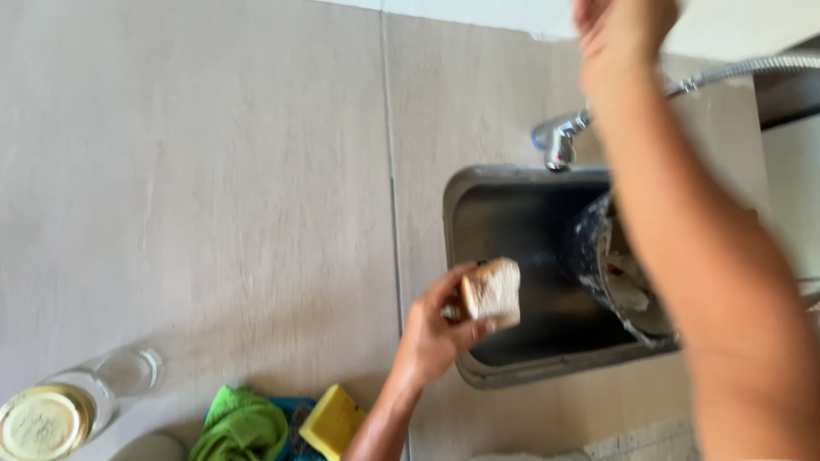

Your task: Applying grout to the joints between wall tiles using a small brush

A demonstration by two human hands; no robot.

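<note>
My left hand holds a soapy, brownish sponge at the left rim of a steel sink. A dark pot streaked with foam lies tilted inside the sink, to the right of the sponge. My right arm crosses over the pot and reaches upward. My right hand is at the top edge, above the chrome tap and its metal hose. Its fingers are blurred and partly cut off, so its grip is unclear.
A beige tiled surface fills the left. At the bottom left stand a glass jar with a yellow lid and a clear glass. A green cloth and a yellow sponge lie beside them.
</note>
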